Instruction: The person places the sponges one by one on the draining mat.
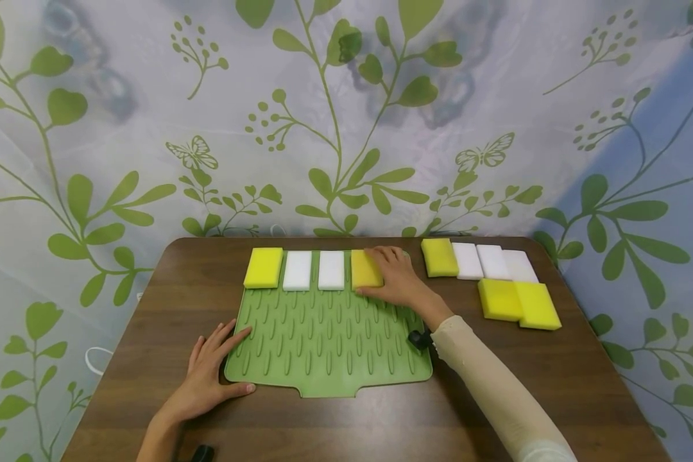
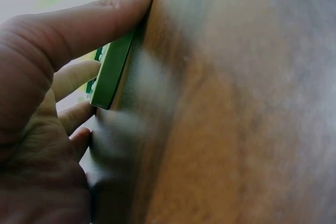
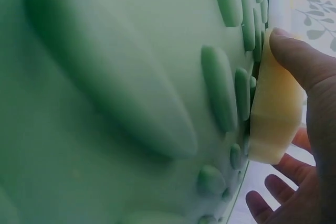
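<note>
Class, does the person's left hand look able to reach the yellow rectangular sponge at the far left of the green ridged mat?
Probably yes: the left hand rests spread at the near left corner of the mat, nothing stands between it and that yellow sponge, and the right hand grips another sponge.

5 yellow blocks (image 1: 263, 267) | 5 white blocks (image 1: 297, 270) | green oval-ridged mat (image 1: 328, 369) | brown woodgrain table (image 1: 335, 427) | pale backdrop (image 1: 219, 122), green leaf-and-butterfly print

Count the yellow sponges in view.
5. On the green mat: one sponge at its far-left corner, another sponge held by the right hand. Right of the mat: one left of the white blocks, two side by side, nearer. Others could be hidden underneath.
</note>
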{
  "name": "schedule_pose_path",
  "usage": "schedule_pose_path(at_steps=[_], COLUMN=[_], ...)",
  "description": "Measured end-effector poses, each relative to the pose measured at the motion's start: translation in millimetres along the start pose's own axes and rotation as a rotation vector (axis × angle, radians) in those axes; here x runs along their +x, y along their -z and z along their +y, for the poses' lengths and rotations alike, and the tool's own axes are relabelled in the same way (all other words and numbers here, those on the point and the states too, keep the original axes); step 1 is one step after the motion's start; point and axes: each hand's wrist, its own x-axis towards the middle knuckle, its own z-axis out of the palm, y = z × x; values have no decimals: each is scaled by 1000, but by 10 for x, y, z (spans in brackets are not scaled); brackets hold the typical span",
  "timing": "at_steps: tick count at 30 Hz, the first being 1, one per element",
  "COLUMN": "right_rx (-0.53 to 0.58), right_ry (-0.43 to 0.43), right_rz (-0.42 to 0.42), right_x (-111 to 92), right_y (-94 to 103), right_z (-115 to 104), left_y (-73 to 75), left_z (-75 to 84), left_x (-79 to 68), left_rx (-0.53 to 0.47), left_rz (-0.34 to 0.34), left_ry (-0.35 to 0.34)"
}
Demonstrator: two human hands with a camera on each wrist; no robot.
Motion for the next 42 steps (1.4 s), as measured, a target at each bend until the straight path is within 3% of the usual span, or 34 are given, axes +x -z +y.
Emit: schedule_pose_path(at_steps=[25, 42], right_rx=[19, 53], right_ry=[10, 9], right_rz=[4, 11], right_x=[-32, -140], right_y=[43, 142], right_z=[-46, 63], left_y=[-9, -1], left_z=[11, -2], left_x=[-4, 9], left_rx=[-18, 15], left_rz=[2, 12], left_ry=[-14, -11])
